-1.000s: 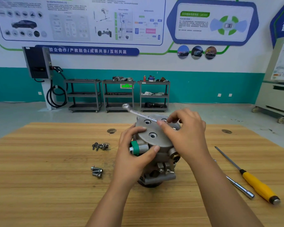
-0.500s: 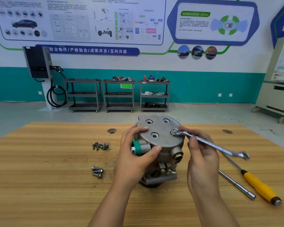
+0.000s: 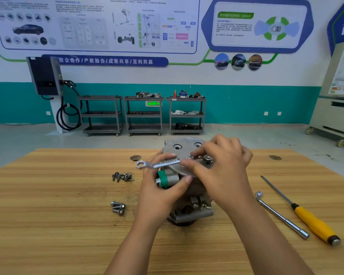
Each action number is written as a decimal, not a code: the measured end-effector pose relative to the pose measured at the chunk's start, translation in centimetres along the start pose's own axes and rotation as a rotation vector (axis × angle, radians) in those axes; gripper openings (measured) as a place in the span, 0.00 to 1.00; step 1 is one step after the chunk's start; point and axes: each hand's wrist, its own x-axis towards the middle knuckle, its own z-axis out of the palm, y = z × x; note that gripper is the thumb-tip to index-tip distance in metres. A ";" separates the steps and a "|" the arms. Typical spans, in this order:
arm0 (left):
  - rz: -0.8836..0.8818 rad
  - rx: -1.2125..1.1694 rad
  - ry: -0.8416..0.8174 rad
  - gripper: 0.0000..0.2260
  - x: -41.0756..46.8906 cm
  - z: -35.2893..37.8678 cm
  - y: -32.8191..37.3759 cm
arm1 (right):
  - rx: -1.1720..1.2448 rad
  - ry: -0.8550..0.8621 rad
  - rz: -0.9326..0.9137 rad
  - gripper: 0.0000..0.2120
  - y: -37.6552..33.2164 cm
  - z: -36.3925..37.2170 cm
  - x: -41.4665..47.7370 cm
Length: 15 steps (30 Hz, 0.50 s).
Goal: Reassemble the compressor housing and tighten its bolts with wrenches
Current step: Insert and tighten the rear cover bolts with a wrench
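The person's left hand and right hand are bare, with short-trimmed fingernails. The left forearm and right forearm are uncovered.

— Bright in here, isn't it? Soft, even light, from above by the look of it.
— Yes, only faint shadows on the bench, tight under the bolts and the screwdriver.
— The posters on the wall look washed out; their small print is a smear.
— And the edges bend: the charger on the left and the cabinet on the right both look tilted.
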 end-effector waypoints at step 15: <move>-0.004 0.086 -0.027 0.22 0.0 -0.3 -0.2 | 1.230 0.322 0.635 0.09 3.4 1.1 -1.3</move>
